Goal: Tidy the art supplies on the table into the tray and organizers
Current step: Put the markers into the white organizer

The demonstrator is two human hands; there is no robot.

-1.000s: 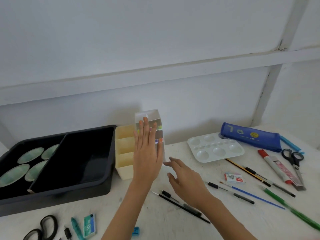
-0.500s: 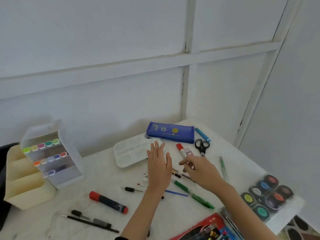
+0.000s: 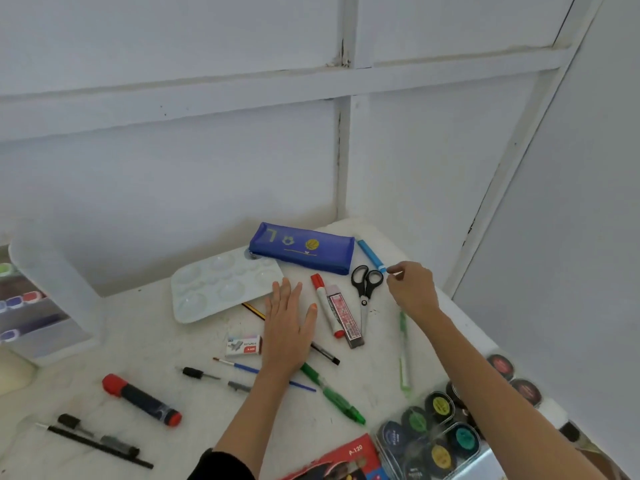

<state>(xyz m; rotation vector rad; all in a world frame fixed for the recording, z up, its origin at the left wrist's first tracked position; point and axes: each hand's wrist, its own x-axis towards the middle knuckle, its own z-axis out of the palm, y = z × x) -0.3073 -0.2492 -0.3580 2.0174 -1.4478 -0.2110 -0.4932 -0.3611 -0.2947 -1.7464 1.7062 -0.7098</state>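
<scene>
— Edges and room to move?
— Walled in at the back and on the right by white wall point(image 3: 207, 174), with the corner just behind the blue pencil case point(image 3: 301, 249). Bare desk point(image 3: 149, 334) only in patches: between the clear organizer point(image 3: 57, 289) and the white palette point(image 3: 221, 289), and right of the scissors point(image 3: 365, 285) toward the desk's right edge. Elsewhere strewn with a green pen point(image 3: 332, 393), a light green pen point(image 3: 403, 351), a thin paintbrush point(image 3: 263, 372), a dark marker with red ends point(image 3: 140, 398) and a staples box point(image 3: 243, 345).
— Containers?
— Clear organizer at the left edge of view, stacked with markers point(image 3: 30, 296), caps outward. Below it, a corner of the cream organizer point(image 3: 12, 372), inside hidden. Lower right, a clear pack of paint pots point(image 3: 429, 431) beside a red box point(image 3: 343, 459).
— Hands?
— Left hand point(image 3: 287, 327) released, flat, fingers straight, spread over a pencil point(image 3: 252, 310) and a black pen point(image 3: 325, 353) just below the palette. Right hand point(image 3: 412, 289) beyond the scissors, fingertips point(image 3: 393, 271) drawn together at the near end of the blue marker point(image 3: 370, 254) lying just beside the pencil case; cannot tell whether gripped or merely touched.
— Against half a second ago?
— Right hand gone from the red-capped white marker point(image 3: 325, 306) out to the blue marker. Left hand in much the same spot. View swung further right, clear organizer now cut by the frame.
</scene>
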